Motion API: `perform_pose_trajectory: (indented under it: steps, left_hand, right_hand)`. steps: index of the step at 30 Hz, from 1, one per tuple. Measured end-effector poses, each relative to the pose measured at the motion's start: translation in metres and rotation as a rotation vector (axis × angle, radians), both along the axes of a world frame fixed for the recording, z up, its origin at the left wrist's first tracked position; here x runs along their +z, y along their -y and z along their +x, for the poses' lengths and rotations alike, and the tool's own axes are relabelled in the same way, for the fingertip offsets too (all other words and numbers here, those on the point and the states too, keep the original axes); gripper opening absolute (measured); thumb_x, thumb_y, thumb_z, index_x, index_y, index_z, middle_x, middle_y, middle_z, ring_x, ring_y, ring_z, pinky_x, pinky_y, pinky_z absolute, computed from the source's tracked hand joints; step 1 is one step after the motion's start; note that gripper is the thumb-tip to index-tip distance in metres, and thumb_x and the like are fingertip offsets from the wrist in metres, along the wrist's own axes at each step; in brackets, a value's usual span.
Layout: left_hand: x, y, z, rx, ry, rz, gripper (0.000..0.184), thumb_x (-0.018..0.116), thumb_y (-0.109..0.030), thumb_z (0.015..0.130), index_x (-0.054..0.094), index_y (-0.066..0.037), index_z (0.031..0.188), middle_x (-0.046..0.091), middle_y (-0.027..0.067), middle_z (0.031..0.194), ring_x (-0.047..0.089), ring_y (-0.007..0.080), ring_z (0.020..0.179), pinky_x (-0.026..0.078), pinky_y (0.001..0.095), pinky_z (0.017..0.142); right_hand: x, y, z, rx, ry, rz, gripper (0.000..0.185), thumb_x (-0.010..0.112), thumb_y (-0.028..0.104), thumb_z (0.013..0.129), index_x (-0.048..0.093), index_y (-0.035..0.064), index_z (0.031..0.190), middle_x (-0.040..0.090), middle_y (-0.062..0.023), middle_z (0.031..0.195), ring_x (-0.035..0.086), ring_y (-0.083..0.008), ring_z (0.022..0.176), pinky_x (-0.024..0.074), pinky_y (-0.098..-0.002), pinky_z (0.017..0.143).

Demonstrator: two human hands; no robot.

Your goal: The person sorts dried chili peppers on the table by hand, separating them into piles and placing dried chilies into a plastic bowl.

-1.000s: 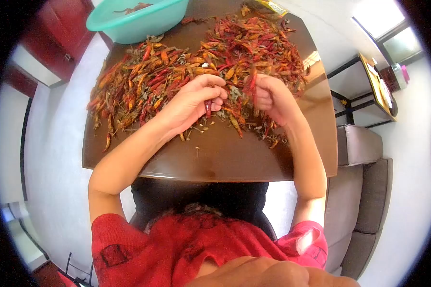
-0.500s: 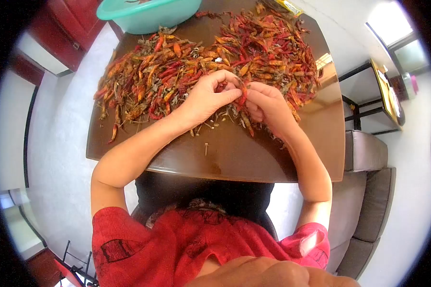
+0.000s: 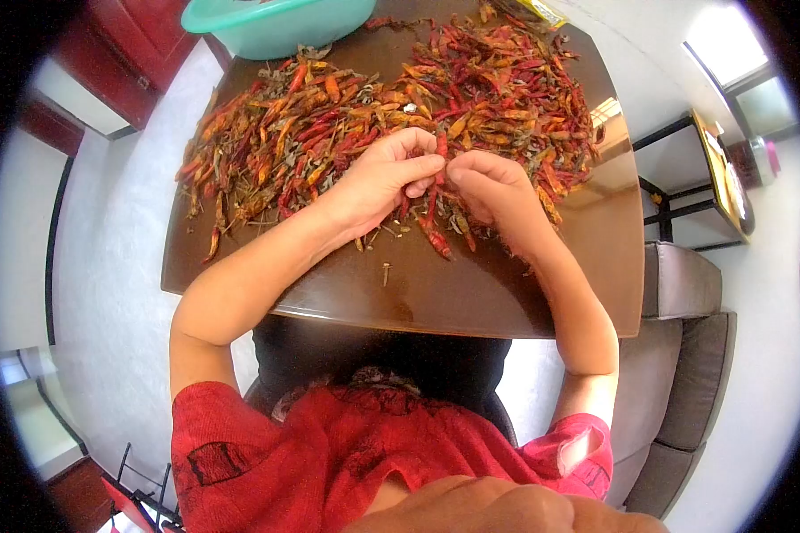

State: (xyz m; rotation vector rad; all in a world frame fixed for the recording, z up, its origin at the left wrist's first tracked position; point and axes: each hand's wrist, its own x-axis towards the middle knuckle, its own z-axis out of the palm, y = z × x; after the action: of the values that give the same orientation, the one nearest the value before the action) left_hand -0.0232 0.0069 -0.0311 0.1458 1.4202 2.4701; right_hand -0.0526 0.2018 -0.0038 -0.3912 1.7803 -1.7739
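My left hand (image 3: 389,172) is closed, its thumb and fingers pinching a red dried chili pepper (image 3: 442,145) that sticks up past the fingertips. Just to the right, my right hand (image 3: 492,185) is closed in a pinch with its fingertips close to the left thumb. Whatever lies between those fingertips is too small to make out. Below both hands, a longer red chili (image 3: 436,238) points toward the near table edge. Beyond them spreads a wide pile of dried chilies (image 3: 302,133), red and orange, mixed with withered leaves and stems.
A turquoise basin (image 3: 284,31) stands at the far left of the brown table (image 3: 364,298). A yellow packet (image 3: 542,12) lies at the far right corner. On the floor to the right are a grey sofa (image 3: 653,373) and a black-framed side table (image 3: 702,178).
The fingertips have drawn slightly apart. A red chili that was between both hands is gone from there, and one now shows lower down. Another chili stands in my left fingers.
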Motion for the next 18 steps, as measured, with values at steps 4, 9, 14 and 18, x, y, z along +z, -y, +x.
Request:
perform_pose_trajectory:
  steps: [4, 9, 14, 18]
  left_hand:
    - [0.001, 0.003, -0.002, -0.029, -0.039, 0.013, 0.009, 0.062, -0.016, 0.093, 0.057, -0.010, 0.097, 0.053, -0.0046, 0.081, 0.042, 0.0057, 0.068, 0.034, 0.0202, 0.061]
    - [0.009, 0.002, 0.002, -0.009, -0.029, 0.075, 0.016, 0.059, -0.018, 0.095, 0.057, -0.008, 0.107, 0.054, -0.0033, 0.086, 0.043, 0.0065, 0.070, 0.035, 0.0204, 0.062]
    - [0.020, 0.014, -0.001, 0.015, -0.009, 0.135, 0.023, 0.051, -0.024, 0.099, 0.056, -0.005, 0.110, 0.054, -0.0004, 0.087, 0.046, 0.0087, 0.073, 0.037, 0.0223, 0.062]
    - [0.016, 0.015, -0.002, 0.039, 0.045, 0.099, 0.019, 0.049, -0.024, 0.101, 0.055, -0.006, 0.102, 0.049, -0.0013, 0.080, 0.044, 0.0088, 0.069, 0.035, 0.0220, 0.059]
  right_hand:
    - [-0.002, -0.003, -0.006, -0.073, -0.054, -0.014, 0.013, 0.059, 0.017, 0.094, 0.065, 0.0063, 0.096, 0.049, 0.0091, 0.066, 0.039, -0.0004, 0.053, 0.0278, -0.0182, 0.047]
    - [-0.001, -0.011, -0.012, -0.082, -0.171, 0.017, 0.014, 0.058, 0.016, 0.094, 0.065, 0.0044, 0.097, 0.050, 0.0105, 0.068, 0.040, 0.0008, 0.055, 0.0279, -0.0174, 0.048]
    - [0.020, -0.004, 0.018, 0.250, -0.733, 0.454, 0.019, 0.067, 0.023, 0.083, 0.069, 0.0040, 0.079, 0.066, -0.0144, 0.070, 0.064, -0.0286, 0.062, 0.0496, -0.0393, 0.061]
    - [0.017, 0.004, 0.039, 0.433, -1.065, 0.841, 0.026, 0.065, 0.031, 0.082, 0.068, 0.0066, 0.076, 0.065, -0.0165, 0.069, 0.066, -0.0346, 0.067, 0.0524, -0.0446, 0.062]
